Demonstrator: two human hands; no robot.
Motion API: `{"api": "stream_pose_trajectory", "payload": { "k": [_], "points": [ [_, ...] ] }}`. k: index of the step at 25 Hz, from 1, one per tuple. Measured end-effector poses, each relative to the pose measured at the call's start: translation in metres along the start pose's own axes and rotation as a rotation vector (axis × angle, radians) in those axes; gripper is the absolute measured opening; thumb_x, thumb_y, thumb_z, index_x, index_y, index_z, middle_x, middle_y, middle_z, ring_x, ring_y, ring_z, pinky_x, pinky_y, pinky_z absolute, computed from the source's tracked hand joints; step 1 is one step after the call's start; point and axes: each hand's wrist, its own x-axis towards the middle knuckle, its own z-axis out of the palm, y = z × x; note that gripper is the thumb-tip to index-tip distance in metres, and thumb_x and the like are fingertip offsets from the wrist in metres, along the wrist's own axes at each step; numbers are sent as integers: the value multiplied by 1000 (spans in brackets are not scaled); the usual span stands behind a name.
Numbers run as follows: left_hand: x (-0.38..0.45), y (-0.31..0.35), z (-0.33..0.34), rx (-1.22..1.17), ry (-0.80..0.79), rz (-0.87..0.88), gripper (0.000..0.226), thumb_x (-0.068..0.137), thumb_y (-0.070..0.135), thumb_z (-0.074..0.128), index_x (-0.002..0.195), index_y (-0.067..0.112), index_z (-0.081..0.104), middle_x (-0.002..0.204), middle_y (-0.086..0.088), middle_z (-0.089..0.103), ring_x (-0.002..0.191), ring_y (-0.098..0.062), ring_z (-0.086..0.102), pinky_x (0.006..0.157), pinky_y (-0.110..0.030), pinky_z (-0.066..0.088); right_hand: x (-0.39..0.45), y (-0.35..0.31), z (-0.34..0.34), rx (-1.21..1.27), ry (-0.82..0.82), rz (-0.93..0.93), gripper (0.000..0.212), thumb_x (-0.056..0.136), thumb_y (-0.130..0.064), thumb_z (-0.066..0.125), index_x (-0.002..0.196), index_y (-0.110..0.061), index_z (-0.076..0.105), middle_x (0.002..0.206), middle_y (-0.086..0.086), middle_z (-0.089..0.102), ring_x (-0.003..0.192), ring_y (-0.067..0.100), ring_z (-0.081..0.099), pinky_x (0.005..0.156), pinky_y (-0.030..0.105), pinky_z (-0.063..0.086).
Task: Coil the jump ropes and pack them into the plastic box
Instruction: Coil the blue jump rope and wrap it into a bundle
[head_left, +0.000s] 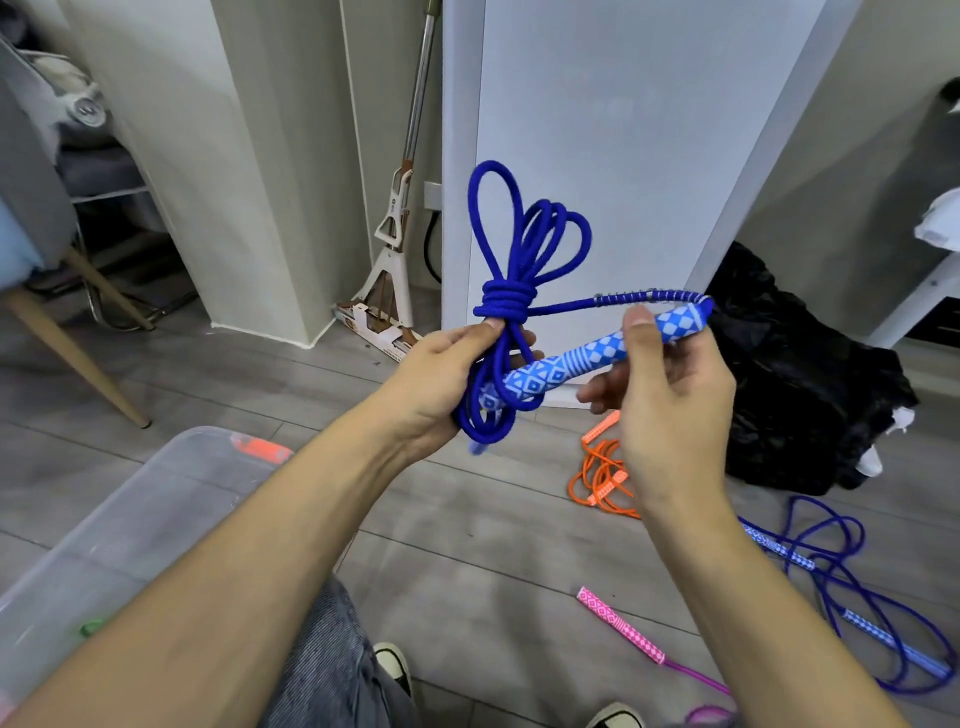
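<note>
Head view had the blue rope bundled and wrapped round its middle, held up in front of the person; left hand was pinched shut on the bundle just under the wrap; right hand had thumb and fingers closed on the patterned handle, tail end not tucked yet, I'd guess. So rope one looked nearly coiled, not packed; the box sat low left with something orange and something green inside, hard to tell what; orange rope, pink rope and second blue rope lay loose on the floor, so most of the job was left.
</note>
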Motion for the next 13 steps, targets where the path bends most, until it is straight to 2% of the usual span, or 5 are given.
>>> {"api": "stream_pose_trajectory", "payload": {
  "k": [3, 6, 11, 13],
  "points": [
    [-2, 4, -4, 108, -55, 9, 29, 102, 22, 48, 105, 4, 71, 110, -12, 74, 93, -18, 69, 91, -32, 54, 5, -6, -1, 41, -10, -18, 17, 104, -24, 53, 89, -15, 51, 67, 16, 57, 50, 27, 67, 48, 32, 51],
    [-4, 2, -3, 125, -52, 14, 30, 102, 23, 49, 110, 3, 70, 112, -12, 73, 96, -20, 66, 94, -34, 51, -2, -4, 3, 31, -64, -18, 15, 104, -21, 53, 95, -9, 51, 71, 18, 62, 57, 27, 72, 52, 33, 54],
    [-3, -3, 0, 158, 10, 64, 31, 104, 20, 45, 112, -2, 66, 105, -12, 74, 91, -19, 68, 84, -29, 56, -9, -4, 4, -47, -209, -44, 14, 102, -21, 56, 92, -13, 53, 69, -1, 70, 63, 24, 75, 57, 33, 58],
    [-4, -2, 1, 157, 12, 67, 27, 105, 18, 42, 105, 3, 64, 90, -4, 77, 78, -13, 71, 71, -23, 58, -4, -3, 2, -56, -215, 17, 17, 102, -21, 56, 89, -11, 53, 64, -4, 69, 62, 25, 75, 55, 30, 57]
  ]
}}
